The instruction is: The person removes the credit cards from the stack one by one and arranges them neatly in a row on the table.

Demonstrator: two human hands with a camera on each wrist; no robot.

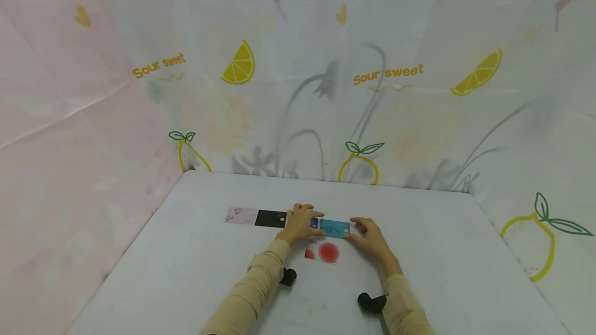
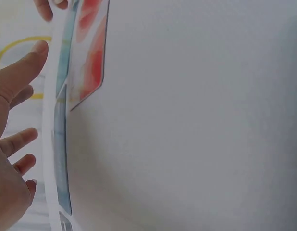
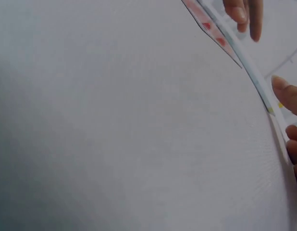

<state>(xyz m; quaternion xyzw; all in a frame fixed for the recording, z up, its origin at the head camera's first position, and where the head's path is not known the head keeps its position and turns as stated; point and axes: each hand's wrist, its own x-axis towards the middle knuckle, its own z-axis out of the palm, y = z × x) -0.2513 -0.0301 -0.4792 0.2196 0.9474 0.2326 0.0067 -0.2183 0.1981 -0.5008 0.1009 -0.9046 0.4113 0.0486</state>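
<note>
My left hand (image 1: 300, 224) spreads its fingers over a dark blue card (image 1: 314, 223), most of which it hides. Just right of that lies a teal card (image 1: 334, 229), flat on the table, with the left thumb and fingertips close to its left end. At its right end is my right hand (image 1: 371, 238), thumb and fingers apart near the card's edge. Whether any fingertip touches the teal card I cannot tell. A white card with red circles (image 1: 328, 253) lies below the teal one. In the left wrist view, the left hand (image 2: 9, 190) has its fingers loosely bent and apart.
A black card (image 1: 270, 218) and a pale pink flowered card (image 1: 239, 215) continue the row to the left. The white table (image 1: 200, 268) meets a lemon-printed cloth backdrop (image 1: 298, 118) at its back edge. Black wrist-worn devices (image 1: 371, 303) sit by the forearms.
</note>
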